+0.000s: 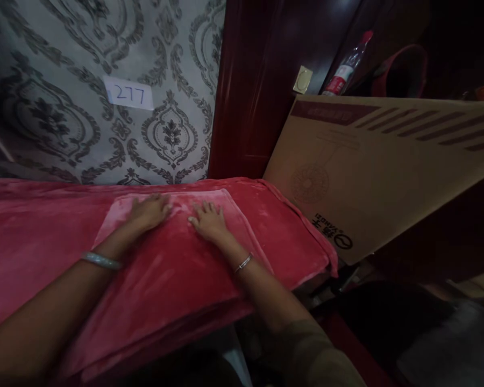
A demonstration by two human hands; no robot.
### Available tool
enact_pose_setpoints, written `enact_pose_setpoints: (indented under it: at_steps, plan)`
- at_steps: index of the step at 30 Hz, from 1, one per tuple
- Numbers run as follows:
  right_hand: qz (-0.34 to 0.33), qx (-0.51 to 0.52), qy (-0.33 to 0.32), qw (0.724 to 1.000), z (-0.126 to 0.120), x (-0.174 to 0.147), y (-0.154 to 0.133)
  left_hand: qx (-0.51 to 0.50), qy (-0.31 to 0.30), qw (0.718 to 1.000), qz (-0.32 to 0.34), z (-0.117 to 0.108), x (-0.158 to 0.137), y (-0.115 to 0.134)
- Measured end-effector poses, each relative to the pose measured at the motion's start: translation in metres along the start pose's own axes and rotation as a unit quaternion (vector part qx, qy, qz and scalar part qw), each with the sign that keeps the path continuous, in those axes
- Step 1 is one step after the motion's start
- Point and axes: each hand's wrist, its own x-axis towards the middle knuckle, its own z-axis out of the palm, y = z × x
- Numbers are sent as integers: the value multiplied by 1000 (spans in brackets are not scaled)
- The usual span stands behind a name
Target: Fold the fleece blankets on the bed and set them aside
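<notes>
A folded piece of red plush cloth [173,274] lies on a larger red plush cover [290,236] spread over the table. Both my hands rest on the upper part of the folded cloth. My left hand [150,210] lies on it near its upper left side, fingers stretched out toward the wall, a jade-coloured bangle on the wrist. To its right, my right hand [208,220] lies with its fingers spread, a thin silver bangle on that wrist. Neither hand holds anything. The front edge of the folded cloth reaches the table's near edge.
A large cardboard box [371,166] stands at the right against a dark red cabinet [262,80]. Behind its top edge is a plastic bottle [341,78]. A paper marked 277 [129,93] is on the patterned wall [169,129] behind the table.
</notes>
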Motion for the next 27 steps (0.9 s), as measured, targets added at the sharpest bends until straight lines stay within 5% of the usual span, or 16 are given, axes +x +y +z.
enact_pose_setpoints:
  at_steps: [3,7,13,16,20,27]
  plan:
    - [-6,4,18,1000,12,-8,3,18,-27,997,64,18,-17,26]
    - [21,-11,-6,1000,11,-16,29,41,-23,997,65,35,-29,31]
    - [139,-5,-28,990,-2,-56,89,25,-29,997,67,33,-24,26]
    - [148,29,-22,988,1,-87,112,16,-26,997,74,32,-26,28]
    - [113,65,40,991,10,-124,126,11,4,995,101,31,-32,30]
    - [173,87,203,960,15,-174,121,-17,-31,992,117,29,-34,28]
